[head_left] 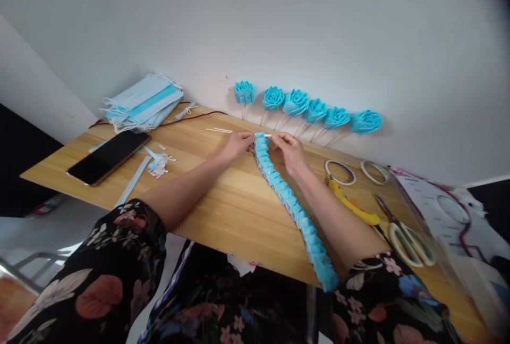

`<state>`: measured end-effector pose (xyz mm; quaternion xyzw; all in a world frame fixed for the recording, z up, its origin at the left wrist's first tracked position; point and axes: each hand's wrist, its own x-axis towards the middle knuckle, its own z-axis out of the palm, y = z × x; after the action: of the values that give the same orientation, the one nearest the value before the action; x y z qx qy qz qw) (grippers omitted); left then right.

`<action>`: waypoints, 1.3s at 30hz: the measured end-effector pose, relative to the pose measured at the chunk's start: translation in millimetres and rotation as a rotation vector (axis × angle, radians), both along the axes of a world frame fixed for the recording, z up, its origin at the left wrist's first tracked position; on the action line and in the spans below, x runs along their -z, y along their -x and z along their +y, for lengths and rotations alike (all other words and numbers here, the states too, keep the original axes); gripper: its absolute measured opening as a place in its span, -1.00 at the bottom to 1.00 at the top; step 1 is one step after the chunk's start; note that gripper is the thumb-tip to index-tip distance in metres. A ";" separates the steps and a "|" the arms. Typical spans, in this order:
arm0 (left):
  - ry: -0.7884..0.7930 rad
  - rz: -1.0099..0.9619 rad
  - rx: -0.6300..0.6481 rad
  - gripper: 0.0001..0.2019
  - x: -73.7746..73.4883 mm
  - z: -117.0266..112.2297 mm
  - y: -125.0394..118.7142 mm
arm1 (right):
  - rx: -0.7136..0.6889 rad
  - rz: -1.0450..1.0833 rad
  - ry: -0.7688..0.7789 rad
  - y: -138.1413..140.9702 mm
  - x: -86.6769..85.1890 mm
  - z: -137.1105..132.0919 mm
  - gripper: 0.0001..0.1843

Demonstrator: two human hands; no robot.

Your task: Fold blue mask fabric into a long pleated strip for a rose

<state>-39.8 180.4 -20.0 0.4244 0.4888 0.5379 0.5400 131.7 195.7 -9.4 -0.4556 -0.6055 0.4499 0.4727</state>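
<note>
A long pleated blue strip [285, 190] runs from between my hands down over the table's front edge toward my right sleeve. My left hand [239, 144] pinches its top end. Thin pale sticks [218, 130] stick out to the left of that hand. My right hand [290, 150] is closed at the other side of the strip's top, its fingertips on a short white stick end [268, 135]. Whether this white end belongs to the pale sticks is hidden by the strip and fingers.
Several blue rosettes on sticks [297, 102] lean against the wall. Face masks [145, 99], a phone [108, 158] and white scraps [160, 164] lie left. To the right are tape rolls [340, 172], a yellow-handled tool [353, 206], scissors [406, 237] and a plastic-covered white item [434, 208].
</note>
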 end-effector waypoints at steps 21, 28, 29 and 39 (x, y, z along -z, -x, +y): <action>-0.015 0.028 0.038 -0.77 -1.7 -1.3 1.1 | 0.007 -0.065 -0.003 11.9 2.3 9.3 -0.63; -0.063 0.011 0.039 -0.76 -4.0 -5.1 1.5 | -0.010 -0.004 0.018 16.7 1.4 4.5 -0.65; -0.061 0.012 0.036 -0.80 -3.7 -5.3 1.7 | -0.018 0.002 0.022 17.5 1.5 3.7 -0.66; -0.040 -0.067 0.004 -0.87 1.4 -3.2 1.0 | 0.123 -0.147 -0.157 -1.2 -8.7 13.7 -0.64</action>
<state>-40.8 177.2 -21.5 0.4178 0.4587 0.5603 0.5487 132.9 209.4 -0.7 -0.4853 -0.6429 0.3367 0.4877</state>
